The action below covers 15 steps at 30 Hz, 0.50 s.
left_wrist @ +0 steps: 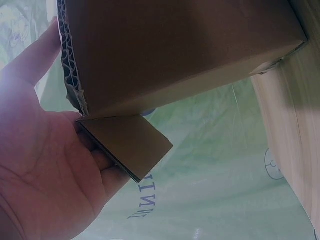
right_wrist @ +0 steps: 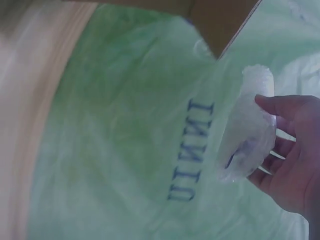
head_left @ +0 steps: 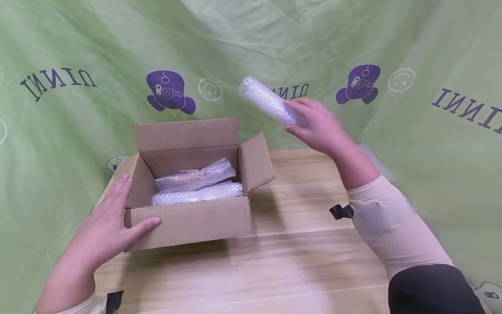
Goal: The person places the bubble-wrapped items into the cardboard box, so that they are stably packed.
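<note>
An open cardboard box (head_left: 188,220) stands on the wooden table with its flaps spread. Inside lie two bubble-wrapped bundles (head_left: 198,192), one behind the other. At the box's near left corner my left hand (head_left: 103,222) rests with fingers extended along the left flap and thumb on the front flap. In the left wrist view its fingers are partly hidden behind a small flap (left_wrist: 127,145). Raised to the right of the box, my right hand (head_left: 319,124) grips one end of a bubble-wrapped roll (head_left: 266,100). The wrapped contents cannot be made out.
The box's right flap (head_left: 256,163) sticks outward below the raised roll. A green printed curtain (head_left: 298,39) hangs behind the wooden table (head_left: 302,257). Some clear plastic wrap (head_left: 376,161) shows behind my right forearm.
</note>
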{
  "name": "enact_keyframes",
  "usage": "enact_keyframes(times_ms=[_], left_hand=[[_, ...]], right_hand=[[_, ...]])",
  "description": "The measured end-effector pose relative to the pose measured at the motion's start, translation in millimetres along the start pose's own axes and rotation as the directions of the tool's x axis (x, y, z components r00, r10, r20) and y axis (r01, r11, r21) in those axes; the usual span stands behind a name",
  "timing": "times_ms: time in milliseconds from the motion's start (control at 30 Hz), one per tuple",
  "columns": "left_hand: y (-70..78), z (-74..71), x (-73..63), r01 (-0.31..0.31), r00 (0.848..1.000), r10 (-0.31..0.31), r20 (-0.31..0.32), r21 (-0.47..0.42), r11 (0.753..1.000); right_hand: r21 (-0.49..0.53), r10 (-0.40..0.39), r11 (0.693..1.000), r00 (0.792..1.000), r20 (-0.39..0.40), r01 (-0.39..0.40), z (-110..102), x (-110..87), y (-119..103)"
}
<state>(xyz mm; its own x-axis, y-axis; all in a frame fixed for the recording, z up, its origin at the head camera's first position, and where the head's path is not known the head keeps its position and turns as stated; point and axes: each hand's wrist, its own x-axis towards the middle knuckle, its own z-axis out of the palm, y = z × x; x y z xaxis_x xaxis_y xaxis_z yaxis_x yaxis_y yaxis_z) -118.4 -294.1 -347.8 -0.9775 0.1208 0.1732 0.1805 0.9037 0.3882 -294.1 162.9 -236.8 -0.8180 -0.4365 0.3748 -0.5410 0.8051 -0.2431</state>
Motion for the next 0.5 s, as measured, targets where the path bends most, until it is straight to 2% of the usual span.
enact_keyframes(times_ms=[267,500], left_hand=[[-0.3,0.4,0.7,0.0,1.0,0.0,0.001,-0.004,1.0],[-1.5,0.1,1.1,-0.003,1.0,0.004,0.002,-0.003,1.0]], right_hand=[[0.035,-0.129,0.991,0.989,0.066,0.127,-3,22.3,-46],[0.029,-0.272,0.962,0.951,0.148,0.27,3,41.5,-83]])
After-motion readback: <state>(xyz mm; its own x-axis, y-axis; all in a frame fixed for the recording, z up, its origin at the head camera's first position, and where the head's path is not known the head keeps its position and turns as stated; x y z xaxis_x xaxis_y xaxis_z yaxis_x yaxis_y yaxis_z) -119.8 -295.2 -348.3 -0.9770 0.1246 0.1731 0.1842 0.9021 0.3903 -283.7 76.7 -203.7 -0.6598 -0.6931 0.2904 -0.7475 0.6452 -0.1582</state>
